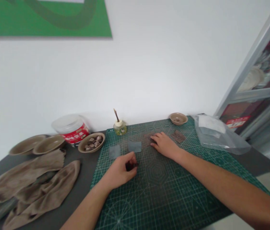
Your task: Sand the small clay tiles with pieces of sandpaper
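Observation:
My left hand (121, 171) rests on the green cutting mat (163, 185), fingers curled round a small dark object (132, 165) that I cannot name. My right hand (165, 145) lies further back on the mat, fingers pressed down on a flat brown piece (149, 136) at its fingertips. Two grey squares (135, 146) lie on the mat between and behind the hands. Another brown shard (179, 136) lies just right of my right hand.
A small jar with a stick in it (119, 127) and a small brown bowl (178, 118) stand at the mat's back edge. To the left are a bowl of pebbles (91, 142), a red-labelled tub (70, 128), two shallow dishes (37, 144) and stained cloths (29, 182). A plastic bag (217, 134) lies right.

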`<state>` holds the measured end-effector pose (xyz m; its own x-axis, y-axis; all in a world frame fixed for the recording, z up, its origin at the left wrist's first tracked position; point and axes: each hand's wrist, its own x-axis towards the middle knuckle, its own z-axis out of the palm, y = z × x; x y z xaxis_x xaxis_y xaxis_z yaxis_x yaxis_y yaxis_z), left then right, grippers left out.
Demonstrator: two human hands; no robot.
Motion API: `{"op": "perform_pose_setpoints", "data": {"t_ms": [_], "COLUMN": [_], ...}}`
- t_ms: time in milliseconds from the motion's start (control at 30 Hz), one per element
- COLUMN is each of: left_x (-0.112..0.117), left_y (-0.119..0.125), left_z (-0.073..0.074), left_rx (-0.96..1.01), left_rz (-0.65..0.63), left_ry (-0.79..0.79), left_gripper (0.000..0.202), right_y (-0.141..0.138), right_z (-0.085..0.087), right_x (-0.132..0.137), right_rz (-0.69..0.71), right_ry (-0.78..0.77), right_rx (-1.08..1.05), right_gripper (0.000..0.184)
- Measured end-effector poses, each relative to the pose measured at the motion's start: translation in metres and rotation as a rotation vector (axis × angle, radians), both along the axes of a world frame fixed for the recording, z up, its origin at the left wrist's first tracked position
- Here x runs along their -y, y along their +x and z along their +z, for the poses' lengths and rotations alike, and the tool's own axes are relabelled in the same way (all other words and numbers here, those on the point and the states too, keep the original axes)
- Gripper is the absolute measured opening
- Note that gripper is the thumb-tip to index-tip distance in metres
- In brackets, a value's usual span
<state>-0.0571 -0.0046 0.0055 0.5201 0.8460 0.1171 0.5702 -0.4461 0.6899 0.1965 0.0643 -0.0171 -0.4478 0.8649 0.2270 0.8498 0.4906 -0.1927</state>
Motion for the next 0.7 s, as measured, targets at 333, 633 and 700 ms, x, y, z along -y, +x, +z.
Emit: {"op": "perform_pose_setpoints", "data": {"t_ms": [333, 633, 700], "left_x": [-0.001, 0.0, 0.0], "left_y": [-0.002, -0.003, -0.003], "left_z": [-0.001, -0.003, -0.003], "left_rx": [0.039, 0.051, 0.052], "left_rz": [0.04, 0.056, 0.057], "left_ry": [0.019, 0.042, 0.049], "left_gripper": [0.007, 0.006, 0.007], "right_y": [0.014, 0.005, 0.006], "right_z": [0.018, 0.032, 0.032], "right_x": [-0.05, -0.064, -0.064], "right_rz": [0.075, 0.053, 0.041], "right_ry": [-0.209, -0.314, -0.308], "right_rx": [0.031, 0.078, 0.079], "right_gripper": [0.056, 0.06, 0.072]}}
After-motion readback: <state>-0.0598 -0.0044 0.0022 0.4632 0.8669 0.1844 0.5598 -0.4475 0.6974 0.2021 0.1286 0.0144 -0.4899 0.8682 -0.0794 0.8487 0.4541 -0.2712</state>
